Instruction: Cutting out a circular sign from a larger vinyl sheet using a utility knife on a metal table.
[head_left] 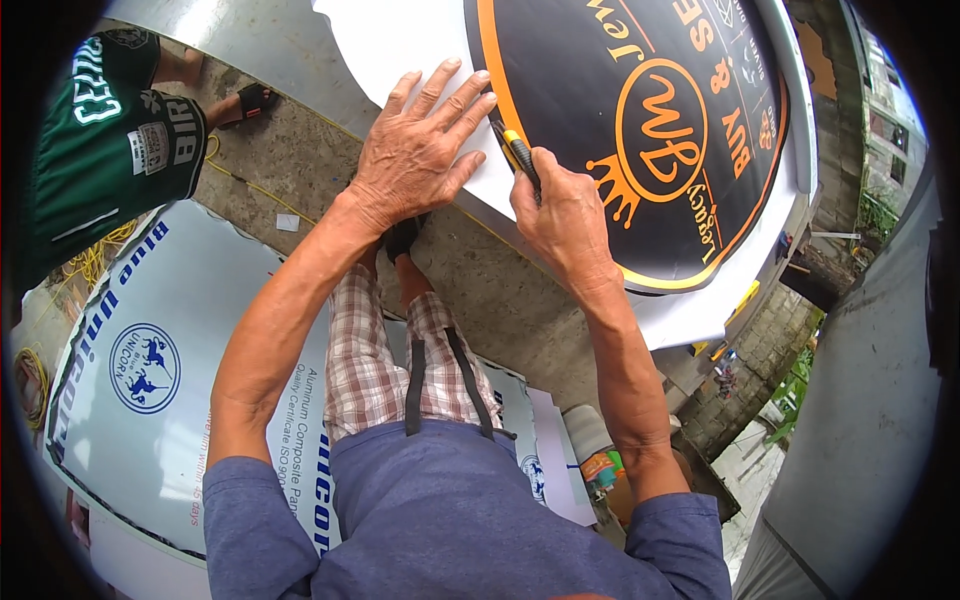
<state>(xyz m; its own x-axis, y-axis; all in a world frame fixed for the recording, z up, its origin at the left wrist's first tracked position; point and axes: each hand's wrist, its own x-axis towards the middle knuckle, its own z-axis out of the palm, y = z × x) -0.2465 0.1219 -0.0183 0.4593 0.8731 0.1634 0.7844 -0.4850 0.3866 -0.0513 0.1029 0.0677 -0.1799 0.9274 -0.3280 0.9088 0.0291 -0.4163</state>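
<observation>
A round black sign (pixel 560 100) with an orange rim and gold lettering lies on white sheet material (pixel 375 45). My left hand (pixel 420 145) rests on the white sheet, its fingers stretched out and the tips at the sign's orange edge. In my right hand (pixel 565 215) is a yellow and black utility knife (pixel 520 155), gripped in a closed fist. Its front end points up and left, toward the sign's left edge near my left fingertips. Whether the blade touches the sheet I cannot tell.
Another person in a green jersey (pixel 110 150) stands at the left. Printed pale blue panels (pixel 200 310) lie behind my legs. A yellow cord (pixel 235 175) runs over the concrete floor (pixel 275 140). A yellow tool (pixel 742 300) lies by the table's right edge, near a grey wall (pixel 850 420).
</observation>
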